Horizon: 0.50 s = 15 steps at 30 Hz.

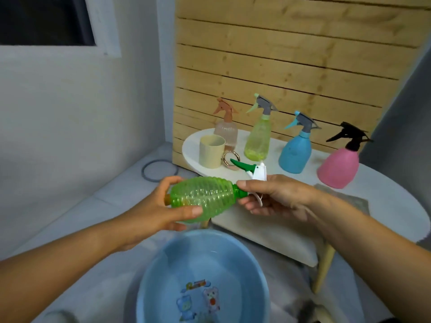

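White oval tabletop (384,206), pale wooden legs. Carries a back row, left to right: peach spray bottle (225,131), yellow-green spray bottle (257,141), blue spray bottle (295,155), pink spray bottle (338,169), all upright, apart. Cream cup (211,151) before the peach one; metal ring (231,159) just beside it. Grey cloth (342,199) near the pink one. Floor (70,217) holds blue basin (203,276), dark hoop (159,170).
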Each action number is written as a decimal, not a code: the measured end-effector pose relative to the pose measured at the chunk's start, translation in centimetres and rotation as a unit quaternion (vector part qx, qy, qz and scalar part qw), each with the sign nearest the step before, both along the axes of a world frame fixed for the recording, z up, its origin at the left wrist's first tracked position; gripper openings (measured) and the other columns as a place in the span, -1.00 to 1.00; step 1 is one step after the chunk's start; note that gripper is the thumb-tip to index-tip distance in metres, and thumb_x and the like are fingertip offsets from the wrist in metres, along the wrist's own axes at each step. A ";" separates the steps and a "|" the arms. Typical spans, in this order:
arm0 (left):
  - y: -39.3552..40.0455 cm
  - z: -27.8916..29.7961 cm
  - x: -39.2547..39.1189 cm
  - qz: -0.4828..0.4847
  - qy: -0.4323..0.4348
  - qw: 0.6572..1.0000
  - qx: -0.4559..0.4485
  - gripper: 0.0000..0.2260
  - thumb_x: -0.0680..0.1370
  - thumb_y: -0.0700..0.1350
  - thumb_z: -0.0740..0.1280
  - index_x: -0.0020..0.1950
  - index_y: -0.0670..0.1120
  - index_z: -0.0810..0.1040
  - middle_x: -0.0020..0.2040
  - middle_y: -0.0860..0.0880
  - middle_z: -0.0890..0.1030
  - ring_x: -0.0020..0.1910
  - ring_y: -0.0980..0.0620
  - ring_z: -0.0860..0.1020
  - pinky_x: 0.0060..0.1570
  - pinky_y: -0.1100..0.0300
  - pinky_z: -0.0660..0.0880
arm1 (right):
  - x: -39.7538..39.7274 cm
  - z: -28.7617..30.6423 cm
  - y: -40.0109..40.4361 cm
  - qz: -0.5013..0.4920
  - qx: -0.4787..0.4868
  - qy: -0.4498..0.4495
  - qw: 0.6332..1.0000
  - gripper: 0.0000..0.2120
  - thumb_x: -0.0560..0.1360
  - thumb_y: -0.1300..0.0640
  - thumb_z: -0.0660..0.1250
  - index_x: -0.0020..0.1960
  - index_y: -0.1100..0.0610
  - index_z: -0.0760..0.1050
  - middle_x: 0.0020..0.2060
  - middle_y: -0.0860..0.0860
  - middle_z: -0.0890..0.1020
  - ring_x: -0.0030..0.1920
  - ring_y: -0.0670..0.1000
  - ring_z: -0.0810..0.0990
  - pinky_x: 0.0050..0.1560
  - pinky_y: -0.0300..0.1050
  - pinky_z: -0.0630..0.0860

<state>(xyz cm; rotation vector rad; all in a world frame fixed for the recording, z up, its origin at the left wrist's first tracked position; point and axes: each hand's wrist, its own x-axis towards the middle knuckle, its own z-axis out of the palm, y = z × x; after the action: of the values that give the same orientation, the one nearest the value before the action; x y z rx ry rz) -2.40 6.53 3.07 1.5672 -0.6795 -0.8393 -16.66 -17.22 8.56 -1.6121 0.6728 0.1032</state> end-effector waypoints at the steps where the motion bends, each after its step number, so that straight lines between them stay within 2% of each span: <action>1: 0.2 -0.3 0.2 -0.003 0.019 1.000 0.007 -0.07 0.06 0.24 0.73 0.35 0.12 0.44 0.16 0.01 0.70 0.15 -0.05 0.69 0.15 -0.09 0.64 | -0.3 -0.6 -0.2 0.023 -0.015 -0.013 1.000 -0.59 0.30 -0.02 0.57 0.05 0.18 0.65 -0.12 0.10 0.73 -0.21 -0.06 0.64 -0.07 -0.17 0.59; 2: 0.4 -0.6 0.4 -0.011 0.035 0.999 0.014 -0.07 0.06 0.29 0.71 0.34 0.05 0.48 0.18 -0.02 0.69 0.16 -0.06 0.69 0.14 -0.07 0.63 | -0.5 -1.1 -0.4 0.046 -0.036 -0.024 0.998 -0.63 0.29 0.03 0.61 0.02 0.17 0.66 -0.12 0.10 0.72 -0.19 -0.05 0.63 -0.09 -0.20 0.56; 4: 0.7 -1.4 0.2 -0.037 0.069 0.996 0.034 -0.15 0.14 0.36 0.65 0.32 0.00 0.59 0.23 -0.08 0.68 0.18 -0.05 0.67 0.07 0.02 0.63 | -1.2 -2.2 -0.7 0.080 -0.064 -0.048 0.994 -0.58 0.27 0.13 0.66 0.07 0.22 0.65 -0.11 0.08 0.69 -0.12 -0.05 0.61 -0.07 -0.19 0.51; 7: 0.6 -1.8 -0.6 -0.054 0.125 0.988 0.072 -0.42 0.43 0.41 0.40 0.29 0.08 0.66 0.23 -0.12 0.68 0.17 -0.10 0.68 0.06 0.00 0.64 | -1.6 -2.9 -0.6 0.102 -0.072 -0.094 0.988 -0.62 0.33 0.27 0.62 0.12 0.25 0.65 -0.07 0.01 0.71 -0.06 -0.10 0.64 0.02 -0.24 0.53; 8: 0.6 -2.2 -0.6 -0.047 0.146 0.984 0.093 -0.42 0.48 0.41 0.32 0.30 0.04 0.65 0.20 -0.16 0.69 0.11 -0.13 0.69 0.06 -0.03 0.64 | -1.6 -3.0 -0.5 0.107 -0.071 -0.106 0.986 -0.67 0.36 0.32 0.58 0.11 0.27 0.65 -0.08 0.00 0.72 -0.06 -0.11 0.64 0.03 -0.26 0.54; 10: 0.7 -2.8 -0.7 -0.041 0.182 0.973 0.135 -0.32 0.45 0.43 0.23 0.31 -0.05 0.63 0.13 -0.25 0.69 -0.06 -0.15 0.69 -0.02 -0.02 0.66 | -1.6 -3.4 -0.1 0.112 -0.078 -0.114 0.984 -0.72 0.40 0.37 0.52 0.10 0.34 0.63 -0.12 -0.01 0.70 -0.09 -0.13 0.63 0.05 -0.30 0.56; 11: 0.8 -2.8 -0.9 -0.044 0.193 0.970 0.144 -0.27 0.43 0.46 0.22 0.31 -0.07 0.63 0.13 -0.27 0.69 -0.07 -0.15 0.68 -0.05 0.01 0.66 | -1.6 -3.7 0.1 0.108 -0.084 -0.112 0.984 -0.74 0.41 0.37 0.52 0.09 0.36 0.62 -0.13 -0.01 0.69 -0.11 -0.13 0.62 0.05 -0.30 0.55; 13: 1.0 -2.6 -0.9 -0.060 0.201 0.969 0.134 -0.24 0.37 0.51 0.31 0.31 -0.02 0.64 0.20 -0.21 0.68 0.07 -0.13 0.69 0.03 -0.01 0.67 | -1.6 -4.1 0.5 0.088 -0.092 -0.096 0.987 -0.77 0.42 0.34 0.53 0.06 0.32 0.63 -0.16 -0.03 0.68 -0.14 -0.15 0.61 0.01 -0.30 0.54; 15: 1.1 -2.4 -0.7 -0.086 0.193 0.973 0.097 -0.19 0.20 0.39 0.60 0.38 0.10 0.58 0.32 -0.10 0.64 0.24 -0.12 0.65 0.16 -0.10 0.63 | -1.5 -4.5 0.8 0.065 -0.086 -0.076 0.991 -0.83 0.41 0.28 0.55 -0.02 0.23 0.66 -0.22 -0.05 0.66 -0.20 -0.15 0.59 -0.11 -0.34 0.52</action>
<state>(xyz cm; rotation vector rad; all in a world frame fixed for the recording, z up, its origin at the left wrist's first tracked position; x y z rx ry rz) -3.09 7.67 0.68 1.4698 -0.4620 -1.3328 -18.18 -16.41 4.07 -1.8097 0.4678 0.0169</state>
